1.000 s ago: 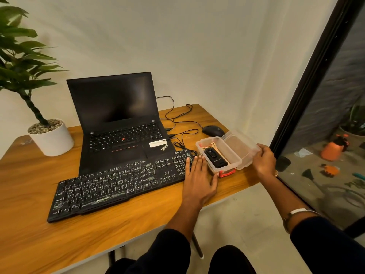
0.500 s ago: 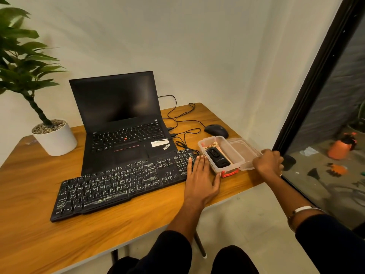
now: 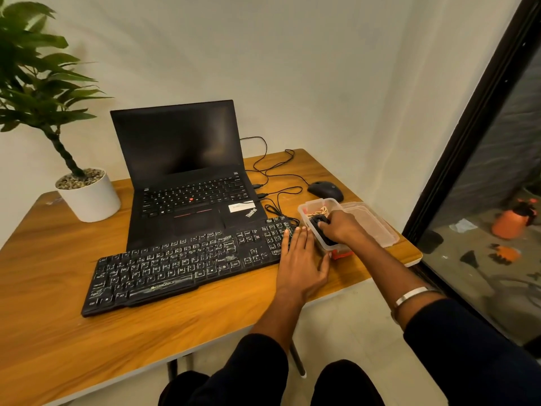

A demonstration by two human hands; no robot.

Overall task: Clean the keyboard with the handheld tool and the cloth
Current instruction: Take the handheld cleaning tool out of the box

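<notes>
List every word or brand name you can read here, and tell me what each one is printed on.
"ZEBRONICS": front edge of the black keyboard.
"ThinkPad": palm rest of the laptop.
White sticker on the laptop: print too small to read.
Key legends on both: mostly too blurred to read.

Under my left hand (image 3: 301, 259) I see the flat black plastic keyboard (image 3: 187, 265), its keys mottled with whitish smears. My right hand (image 3: 341, 227) covers a small black handheld tool (image 3: 319, 230) in a clear plastic box (image 3: 310, 209) with an orange-red latch (image 3: 341, 254). Beyond both hands: a black laptop (image 3: 187, 177) with one red dot, a black mouse (image 3: 325, 190), honey-brown wood-grain tabletop (image 3: 58, 332). Far left, a white round pot (image 3: 90, 197) with green leaves.
</notes>
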